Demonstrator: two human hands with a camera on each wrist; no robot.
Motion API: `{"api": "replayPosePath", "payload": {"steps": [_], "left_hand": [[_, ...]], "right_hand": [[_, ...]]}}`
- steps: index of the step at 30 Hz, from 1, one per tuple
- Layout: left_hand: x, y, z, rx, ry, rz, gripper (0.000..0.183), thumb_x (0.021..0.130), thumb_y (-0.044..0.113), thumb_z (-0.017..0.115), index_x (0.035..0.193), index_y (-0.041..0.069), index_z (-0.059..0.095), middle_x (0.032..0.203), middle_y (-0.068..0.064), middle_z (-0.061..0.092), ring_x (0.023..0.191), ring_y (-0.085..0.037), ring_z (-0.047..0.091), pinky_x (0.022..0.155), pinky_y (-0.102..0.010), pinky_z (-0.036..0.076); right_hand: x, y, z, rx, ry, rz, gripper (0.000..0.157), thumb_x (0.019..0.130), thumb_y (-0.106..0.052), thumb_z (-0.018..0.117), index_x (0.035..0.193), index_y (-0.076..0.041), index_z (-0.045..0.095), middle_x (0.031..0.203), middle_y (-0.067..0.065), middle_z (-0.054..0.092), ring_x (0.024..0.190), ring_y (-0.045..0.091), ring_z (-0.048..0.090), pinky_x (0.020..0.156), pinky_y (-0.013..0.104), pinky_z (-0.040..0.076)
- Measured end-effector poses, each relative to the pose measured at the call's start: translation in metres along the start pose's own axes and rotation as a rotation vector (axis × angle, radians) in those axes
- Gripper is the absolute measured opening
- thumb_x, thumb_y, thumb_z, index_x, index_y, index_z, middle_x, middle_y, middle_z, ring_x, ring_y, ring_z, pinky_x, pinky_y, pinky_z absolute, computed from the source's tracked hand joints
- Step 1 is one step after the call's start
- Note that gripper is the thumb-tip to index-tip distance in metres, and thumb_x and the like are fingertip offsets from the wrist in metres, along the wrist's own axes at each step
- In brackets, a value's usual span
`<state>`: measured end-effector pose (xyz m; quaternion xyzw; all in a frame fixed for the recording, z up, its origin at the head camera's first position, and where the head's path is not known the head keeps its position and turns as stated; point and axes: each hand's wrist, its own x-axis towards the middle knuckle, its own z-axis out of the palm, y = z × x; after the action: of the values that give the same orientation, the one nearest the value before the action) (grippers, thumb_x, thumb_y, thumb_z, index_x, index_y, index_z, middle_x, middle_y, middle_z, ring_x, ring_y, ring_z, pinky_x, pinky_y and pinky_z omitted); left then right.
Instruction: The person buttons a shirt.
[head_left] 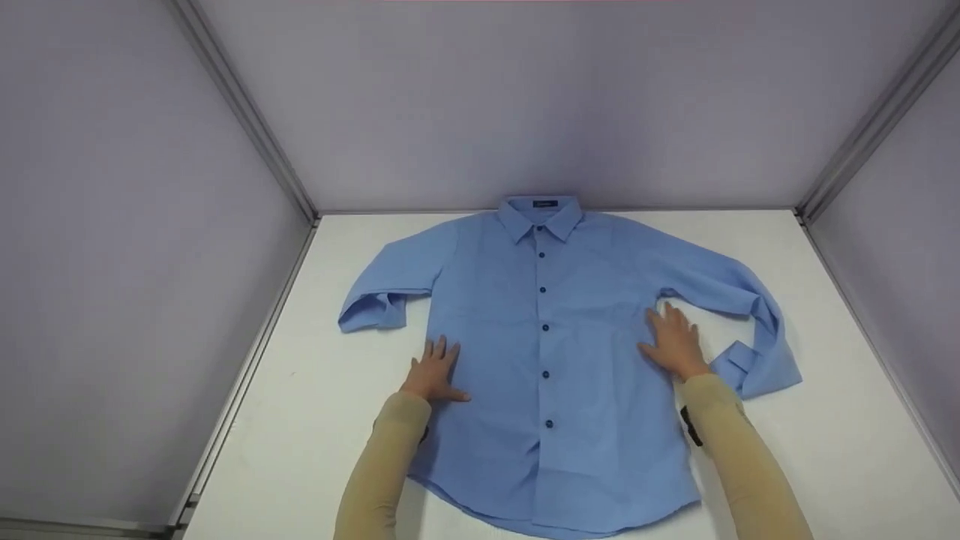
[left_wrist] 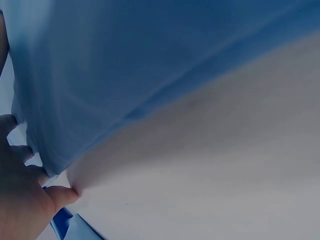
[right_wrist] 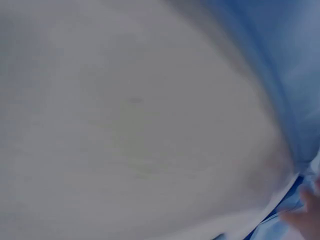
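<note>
A blue button-up shirt (head_left: 495,337) lies front side up, its collar (head_left: 540,217) at the far edge and its hem toward me. My left hand (head_left: 435,373) rests with spread fingers on the shirt's left side edge. On the opposite side edge, below the armpit, my right hand (head_left: 675,341) touches the cloth with fingers apart. The left sleeve (head_left: 405,262) is bent back with its cuff beneath; the right sleeve (head_left: 720,285) curves down and is twisted near its cuff (head_left: 739,360). In the left wrist view, the left hand (left_wrist: 25,195) lies along the shirt's edge.
The white table (head_left: 292,420) carries the shirt. Grey panels stand around it: a back wall (head_left: 465,105), a left wall (head_left: 112,225) and a right wall (head_left: 900,225), joined by metal rails. A black strap (head_left: 691,426) shows at the right wrist.
</note>
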<state>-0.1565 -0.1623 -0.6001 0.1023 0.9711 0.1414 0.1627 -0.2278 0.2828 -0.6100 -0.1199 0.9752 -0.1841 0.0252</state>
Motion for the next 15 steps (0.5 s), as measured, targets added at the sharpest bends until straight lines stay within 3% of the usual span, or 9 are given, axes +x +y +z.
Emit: {"api": "replayPosePath", "payload": {"steps": [3, 5, 8, 10, 13, 15], "left_hand": [[0.000, 0.002, 0.001, 0.001, -0.005, -0.003, 0.101, 0.062, 0.052, 0.073, 0.139, 0.008, 0.025, 0.143, -0.020, 0.013, 0.129, -0.040, 0.005, 0.092, -0.062, 0.017], [-0.001, 0.002, 0.001, -0.006, -0.007, -0.005, 0.101, 0.062, 0.051, 0.073, 0.139, 0.008, 0.025, 0.143, -0.020, 0.013, 0.129, -0.040, 0.005, 0.092, -0.063, 0.017], [-0.002, 0.003, 0.001, -0.008, -0.014, -0.004, 0.100, 0.062, 0.050, 0.073, 0.139, 0.007, 0.025, 0.143, -0.020, 0.013, 0.129, -0.040, 0.005, 0.092, -0.062, 0.017], [-0.002, 0.005, 0.001, -0.008, -0.012, 0.005, 0.100, 0.062, 0.051, 0.073, 0.139, 0.007, 0.025, 0.143, -0.021, 0.013, 0.129, -0.040, 0.005, 0.092, -0.062, 0.017], [-0.001, 0.006, 0.004, 0.002, -0.009, 0.019, 0.100, 0.062, 0.052, 0.072, 0.139, 0.007, 0.025, 0.143, -0.021, 0.013, 0.129, -0.040, 0.006, 0.092, -0.062, 0.017], [0.001, 0.008, 0.006, -0.003, -0.005, 0.030, 0.101, 0.062, 0.052, 0.072, 0.139, 0.007, 0.026, 0.143, -0.021, 0.013, 0.129, -0.041, 0.005, 0.092, -0.062, 0.017]], "right_hand": [[-0.010, 0.017, -0.010, -0.060, 0.214, 0.190, 0.065, 0.076, -0.019, 0.062, 0.132, 0.001, 0.034, 0.137, 0.033, 0.010, 0.123, 0.051, 0.002, 0.081, 0.073, -0.005], [-0.017, 0.029, -0.018, -0.064, 0.244, 0.340, 0.068, 0.077, -0.019, 0.060, 0.134, 0.000, 0.029, 0.139, 0.033, 0.000, 0.122, 0.053, -0.009, 0.074, 0.074, -0.010], [-0.029, 0.045, -0.027, 0.039, 0.123, 0.537, 0.078, 0.082, -0.027, 0.054, 0.140, -0.003, 0.008, 0.135, 0.033, -0.020, 0.115, 0.055, -0.024, 0.068, 0.076, -0.011], [-0.036, 0.056, -0.029, 0.143, 0.019, 0.608, 0.081, 0.084, -0.033, 0.048, 0.140, -0.004, -0.004, 0.132, 0.034, -0.027, 0.111, 0.058, -0.027, 0.067, 0.077, -0.009], [-0.043, 0.079, -0.030, 0.222, -0.128, 0.574, 0.088, 0.083, -0.045, 0.045, 0.138, -0.001, -0.008, 0.128, 0.040, -0.025, 0.108, 0.063, -0.023, 0.072, 0.077, -0.004], [-0.047, 0.093, -0.032, 0.217, -0.183, 0.506, 0.090, 0.081, -0.050, 0.046, 0.137, 0.003, -0.001, 0.128, 0.043, -0.017, 0.109, 0.065, -0.017, 0.076, 0.075, -0.001]]}}
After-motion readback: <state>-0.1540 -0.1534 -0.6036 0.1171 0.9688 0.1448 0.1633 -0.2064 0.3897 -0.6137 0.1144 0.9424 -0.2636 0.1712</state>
